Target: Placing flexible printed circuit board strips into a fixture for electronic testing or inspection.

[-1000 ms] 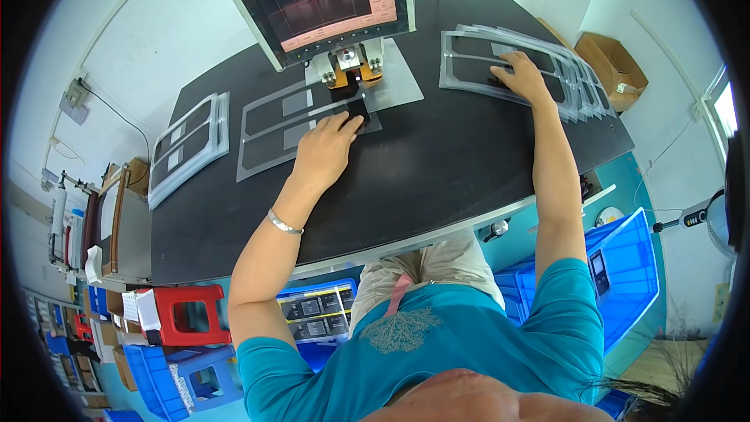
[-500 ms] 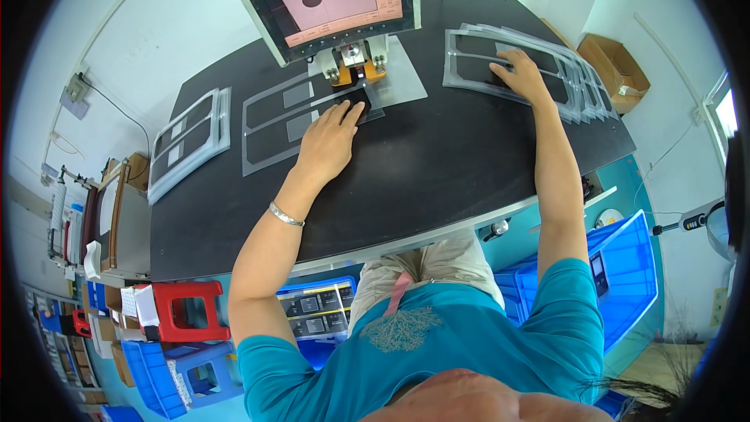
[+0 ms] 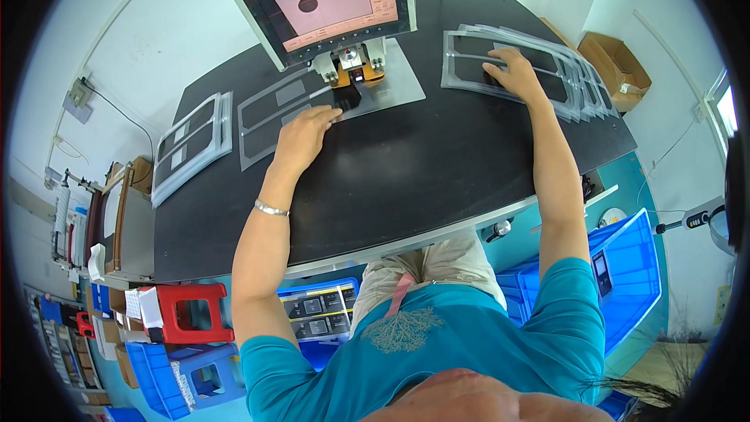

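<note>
My left hand lies over the near edge of a clear sheet with dark window areas, its fingers stretched toward the right. This sheet reaches from the left part of the black table to beneath the camera head of a bench machine. A dark patch shows just beyond my fingertips. On the right, my right hand rests with fingers spread on a fanned stack of similar clear sheets. Above the machine's head, a monitor displays a dark round spot on a pink field.
Another stack of clear sheets lies at the table's left. A bare metal plate sits under the machine. Beyond the right stack stands a cardboard box. Below the table are blue bins and a red stool.
My left hand has drawn back to the left, away from the machine's head, and more of the metal plate shows. The right hand stays on its stack, with little change.
</note>
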Demonstrator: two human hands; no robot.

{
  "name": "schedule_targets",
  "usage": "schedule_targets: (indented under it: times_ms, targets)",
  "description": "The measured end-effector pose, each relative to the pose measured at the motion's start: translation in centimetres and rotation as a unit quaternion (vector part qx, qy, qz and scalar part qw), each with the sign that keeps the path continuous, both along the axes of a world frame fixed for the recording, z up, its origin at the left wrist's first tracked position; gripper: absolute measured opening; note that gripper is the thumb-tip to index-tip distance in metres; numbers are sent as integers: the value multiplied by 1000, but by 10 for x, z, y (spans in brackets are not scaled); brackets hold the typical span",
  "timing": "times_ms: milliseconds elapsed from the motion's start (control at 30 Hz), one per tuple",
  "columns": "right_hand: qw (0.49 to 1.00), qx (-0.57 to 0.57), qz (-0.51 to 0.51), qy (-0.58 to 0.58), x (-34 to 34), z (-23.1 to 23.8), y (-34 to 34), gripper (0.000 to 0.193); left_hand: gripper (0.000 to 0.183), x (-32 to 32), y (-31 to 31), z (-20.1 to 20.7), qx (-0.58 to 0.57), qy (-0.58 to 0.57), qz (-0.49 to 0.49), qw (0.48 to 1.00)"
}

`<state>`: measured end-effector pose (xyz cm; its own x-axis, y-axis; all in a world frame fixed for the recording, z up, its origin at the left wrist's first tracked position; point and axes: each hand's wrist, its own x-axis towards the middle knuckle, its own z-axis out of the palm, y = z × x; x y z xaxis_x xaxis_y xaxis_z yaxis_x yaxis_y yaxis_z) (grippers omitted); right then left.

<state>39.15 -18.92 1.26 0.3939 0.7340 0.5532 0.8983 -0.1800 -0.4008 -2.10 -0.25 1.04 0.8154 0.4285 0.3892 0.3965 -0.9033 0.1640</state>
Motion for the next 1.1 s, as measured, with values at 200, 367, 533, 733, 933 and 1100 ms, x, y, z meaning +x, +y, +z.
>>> schedule_targets:
  times_ms: [200,367,533,733,933,1100]
  targets:
    - [1000,6,5,-11,-4,0,2,39,45,16,17,-17,61,-5,40,997]
    - [1000,9,18,-4,-13,3,5,38,58,12,19,-19,84,-15,22,996]
    - [1000,14,23,3,-16,7,4,38,60,14,6,-9,-10,-9,41,999]
    - [999,19,36,-6,-21,8,9,35,60,16,15,-19,38,-14,23,999]
    - [997,46,51,-36,-17,2,9,34,61,21,19,-20,33,-4,22,999]
    - [996,33,63,48,-23,5,8,35,50,24,17,-20,31,-1,21,999]
